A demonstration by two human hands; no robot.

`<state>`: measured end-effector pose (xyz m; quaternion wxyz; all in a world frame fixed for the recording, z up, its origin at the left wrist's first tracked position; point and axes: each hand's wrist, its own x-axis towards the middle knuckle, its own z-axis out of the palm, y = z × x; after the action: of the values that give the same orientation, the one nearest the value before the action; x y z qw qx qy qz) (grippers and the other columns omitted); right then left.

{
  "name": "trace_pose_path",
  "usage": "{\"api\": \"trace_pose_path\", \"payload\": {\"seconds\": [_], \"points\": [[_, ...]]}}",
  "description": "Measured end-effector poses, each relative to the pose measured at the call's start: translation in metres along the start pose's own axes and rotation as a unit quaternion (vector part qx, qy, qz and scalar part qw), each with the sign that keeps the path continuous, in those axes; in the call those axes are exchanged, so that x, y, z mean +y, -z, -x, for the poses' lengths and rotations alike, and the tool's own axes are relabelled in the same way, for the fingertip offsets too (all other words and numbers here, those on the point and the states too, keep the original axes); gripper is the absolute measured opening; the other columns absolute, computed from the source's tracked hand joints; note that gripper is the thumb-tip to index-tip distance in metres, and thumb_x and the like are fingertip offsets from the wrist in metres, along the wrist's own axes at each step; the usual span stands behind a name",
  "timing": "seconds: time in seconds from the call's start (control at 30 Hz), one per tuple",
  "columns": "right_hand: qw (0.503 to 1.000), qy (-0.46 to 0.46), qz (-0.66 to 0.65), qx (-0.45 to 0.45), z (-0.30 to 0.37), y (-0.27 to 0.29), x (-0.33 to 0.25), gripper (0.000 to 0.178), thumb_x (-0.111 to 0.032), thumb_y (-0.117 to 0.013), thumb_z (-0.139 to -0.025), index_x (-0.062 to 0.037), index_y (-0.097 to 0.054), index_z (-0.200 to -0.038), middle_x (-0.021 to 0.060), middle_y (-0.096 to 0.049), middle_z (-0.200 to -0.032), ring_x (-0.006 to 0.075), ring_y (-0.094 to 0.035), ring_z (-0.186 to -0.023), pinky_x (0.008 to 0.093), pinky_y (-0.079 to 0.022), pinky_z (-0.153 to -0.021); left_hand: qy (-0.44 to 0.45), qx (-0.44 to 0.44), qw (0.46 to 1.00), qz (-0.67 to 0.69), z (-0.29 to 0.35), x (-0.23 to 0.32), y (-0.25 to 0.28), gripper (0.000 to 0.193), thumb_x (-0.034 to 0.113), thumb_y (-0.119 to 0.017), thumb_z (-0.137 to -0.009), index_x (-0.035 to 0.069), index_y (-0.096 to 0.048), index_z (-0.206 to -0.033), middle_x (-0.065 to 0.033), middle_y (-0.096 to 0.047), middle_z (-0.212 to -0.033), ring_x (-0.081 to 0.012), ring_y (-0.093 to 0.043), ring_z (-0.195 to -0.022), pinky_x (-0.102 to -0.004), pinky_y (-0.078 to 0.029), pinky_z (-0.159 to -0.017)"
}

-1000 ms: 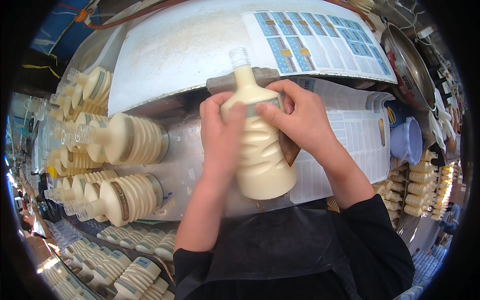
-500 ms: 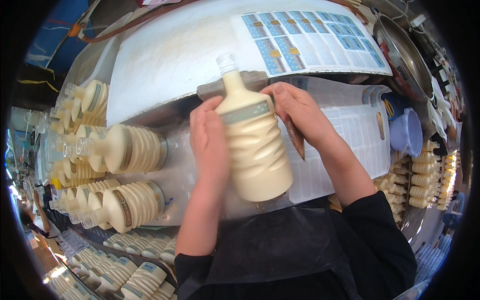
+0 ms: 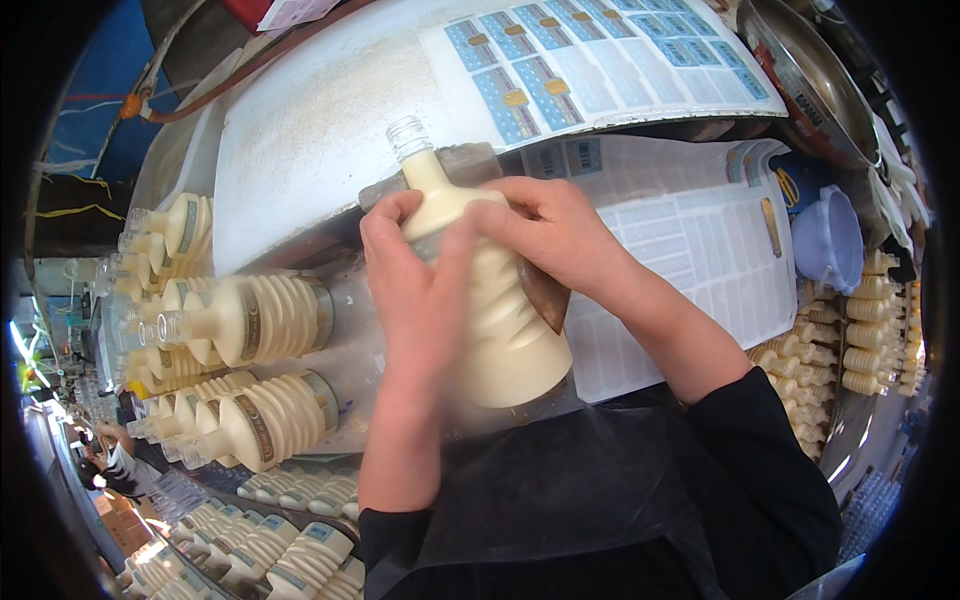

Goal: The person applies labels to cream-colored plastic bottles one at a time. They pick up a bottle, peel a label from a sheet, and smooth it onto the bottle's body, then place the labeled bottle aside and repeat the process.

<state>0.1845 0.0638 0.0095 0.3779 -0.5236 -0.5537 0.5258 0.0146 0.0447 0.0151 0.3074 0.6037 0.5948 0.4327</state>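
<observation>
Both your left hand (image 3: 420, 290) and right hand (image 3: 545, 235) clasp the uncapped, ribbed bottle (image 3: 500, 320) above the label sheet (image 3: 690, 270). It's full, probably heavy and slick; grip the ribs, keep it upright.

You get bright, even daylight; your fingers (image 3: 455, 260) smear with motion blur. Beyond them glare whitens the surface (image 3: 300, 130). Straight edges bend outward into the black fisheye rim.
</observation>
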Motion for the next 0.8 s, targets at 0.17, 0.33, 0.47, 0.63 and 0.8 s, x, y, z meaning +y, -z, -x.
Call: {"api": "trace_pose_path", "payload": {"seconds": [0.17,0.33,0.47,0.63,0.8], "points": [[0.999,0.005,-0.033,-0.007,0.000,0.000,0.005,0.049,-0.043,-0.071,-0.093,0.0015,-0.074,-0.113,0.0115,-0.075,-0.084,0.0171,-0.071,-0.075,0.0308,-0.054,-0.070,0.007,-0.012,1.000,0.021,0.000,-0.001,0.001,0.057,0.030,-0.074,-0.092,-0.005,-0.048,-0.129,-0.0200,-0.052,-0.125,-0.0314,-0.054,-0.117,-0.0414,-0.042,-0.104],[0.997,0.007,-0.072,-0.010,0.002,-0.001,0.005,0.047,-0.040,-0.070,-0.095,0.0026,-0.073,-0.115,0.0103,-0.075,-0.089,0.0138,-0.069,-0.081,0.0298,-0.054,-0.073,0.004,-0.019,0.999,0.031,-0.001,-0.003,0.003,0.057,0.028,-0.073,-0.091,-0.005,-0.048,-0.130,-0.0197,-0.052,-0.125,-0.0304,-0.053,-0.117,-0.0412,-0.042,-0.104],[0.985,-0.030,-0.165,-0.044,0.005,0.003,0.002,0.036,-0.025,-0.064,-0.100,0.0035,-0.068,-0.122,0.0071,-0.073,-0.104,0.0098,-0.065,-0.095,0.0253,-0.053,-0.083,0.028,-0.015,0.996,0.088,0.000,-0.006,0.003,0.055,0.027,-0.072,-0.092,-0.004,-0.048,-0.130,-0.0199,-0.054,-0.126,-0.0286,-0.054,-0.118,-0.0412,-0.043,-0.104],[0.986,-0.054,-0.146,-0.057,-0.003,0.008,0.000,0.039,-0.034,-0.066,-0.100,0.0013,-0.072,-0.113,0.0071,-0.073,-0.096,0.0113,-0.066,-0.088,0.0275,-0.053,-0.079,0.072,-0.005,0.991,0.116,0.003,0.004,0.002,0.053,0.028,-0.070,-0.093,-0.002,-0.048,-0.130,-0.0199,-0.057,-0.125,-0.0273,-0.056,-0.114,-0.0407,-0.045,-0.100],[0.996,-0.016,-0.081,-0.033,-0.005,0.000,0.004,0.042,-0.038,-0.067,-0.099,0.0010,-0.073,-0.115,0.0079,-0.074,-0.096,0.0125,-0.067,-0.088,0.0284,-0.053,-0.080,0.042,-0.006,0.998,0.052,0.002,0.004,0.001,0.053,0.028,-0.071,-0.093,-0.002,-0.048,-0.131,-0.0198,-0.058,-0.123,-0.0273,-0.057,-0.113,-0.0405,-0.046,-0.100]]}}
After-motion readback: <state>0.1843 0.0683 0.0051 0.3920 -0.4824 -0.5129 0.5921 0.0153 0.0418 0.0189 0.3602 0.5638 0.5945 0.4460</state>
